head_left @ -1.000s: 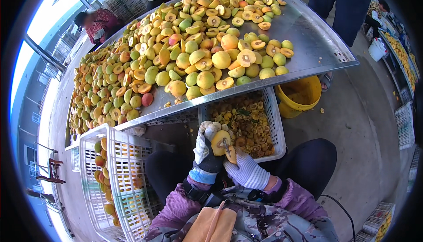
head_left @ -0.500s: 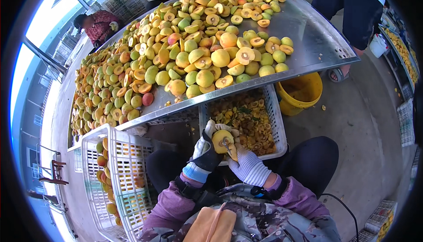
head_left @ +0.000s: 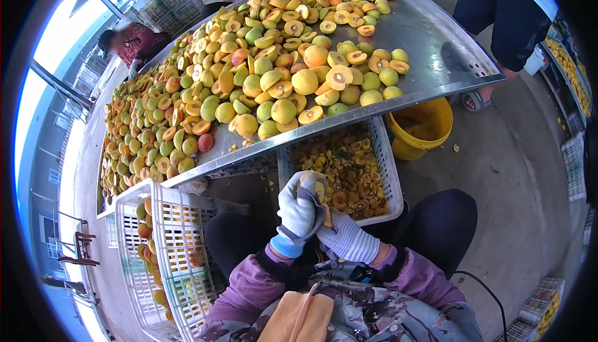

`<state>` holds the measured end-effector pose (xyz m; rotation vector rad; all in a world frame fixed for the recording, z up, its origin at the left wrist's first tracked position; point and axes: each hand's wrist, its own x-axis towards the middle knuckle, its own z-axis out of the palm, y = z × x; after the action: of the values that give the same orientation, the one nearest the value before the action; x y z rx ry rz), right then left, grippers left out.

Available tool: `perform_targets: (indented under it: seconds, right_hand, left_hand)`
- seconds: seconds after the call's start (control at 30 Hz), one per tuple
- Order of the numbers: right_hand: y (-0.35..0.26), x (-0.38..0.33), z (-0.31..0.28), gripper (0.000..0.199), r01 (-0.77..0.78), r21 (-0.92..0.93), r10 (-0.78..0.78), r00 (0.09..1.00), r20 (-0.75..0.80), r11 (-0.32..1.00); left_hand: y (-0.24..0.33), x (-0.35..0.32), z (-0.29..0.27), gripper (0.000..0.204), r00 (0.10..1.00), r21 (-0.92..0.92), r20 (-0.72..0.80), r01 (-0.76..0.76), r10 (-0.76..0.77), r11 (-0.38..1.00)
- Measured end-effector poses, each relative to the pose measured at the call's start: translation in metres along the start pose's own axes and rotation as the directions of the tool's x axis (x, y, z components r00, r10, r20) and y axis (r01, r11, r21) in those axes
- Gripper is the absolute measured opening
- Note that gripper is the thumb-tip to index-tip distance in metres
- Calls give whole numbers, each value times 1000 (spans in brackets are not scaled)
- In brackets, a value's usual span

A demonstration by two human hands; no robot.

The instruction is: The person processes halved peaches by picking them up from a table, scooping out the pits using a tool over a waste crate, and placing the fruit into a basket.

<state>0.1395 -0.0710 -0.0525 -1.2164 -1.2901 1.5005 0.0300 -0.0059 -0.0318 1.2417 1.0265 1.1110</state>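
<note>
My left hand [head_left: 299, 208], in a white-grey glove with a blue cuff, is turned back-up and closed around a halved yellow peach [head_left: 321, 189]. Only a sliver of the fruit shows past the fingers. Close against it, my right hand [head_left: 350, 237] in a striped glove is closed on a small pitting tool [head_left: 327, 215] with a tan handle. The tool's metal tip is hidden behind the left hand. Both hands are above my lap, at the near edge of a white crate [head_left: 393, 183] holding pits and fruit scraps.
A metal table [head_left: 430, 61] heaped with halved peaches [head_left: 249, 86] spans the far side. Below its right edge stands a yellow bucket [head_left: 430, 146]. White baskets [head_left: 187, 242] with peaches are at my left. A person [head_left: 140, 43] works at far left; another stands at far right.
My left hand has rolled over, so its back now faces up and the peach's cut face is hidden. My right hand has stayed nearly in place, close to the left.
</note>
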Motion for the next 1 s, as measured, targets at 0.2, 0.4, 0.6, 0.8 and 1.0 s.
perform_targets:
  seconds: [0.2,0.4,0.6,0.8,1.0]
  right_hand:
    - [11,-3,0,16,-169,109,154,979,134,980]
    - [-4,-9,-2,16,-269,199,222,947,232,942]
    - [-8,-8,0,12,-181,221,165,982,87,958]
    - [-26,-16,-17,17,-348,437,225,924,308,830]
    - [-29,-18,-19,16,-392,480,261,911,318,785]
  left_hand:
    - [-10,21,-14,45,937,-125,219,303,-271,945]
    - [17,34,-27,36,799,163,519,257,-305,952]
    - [35,30,-5,14,885,582,466,-303,-5,755]
    - [7,32,-11,34,842,-120,523,225,-132,967]
    - [-7,36,-8,35,800,-190,592,256,-98,948]
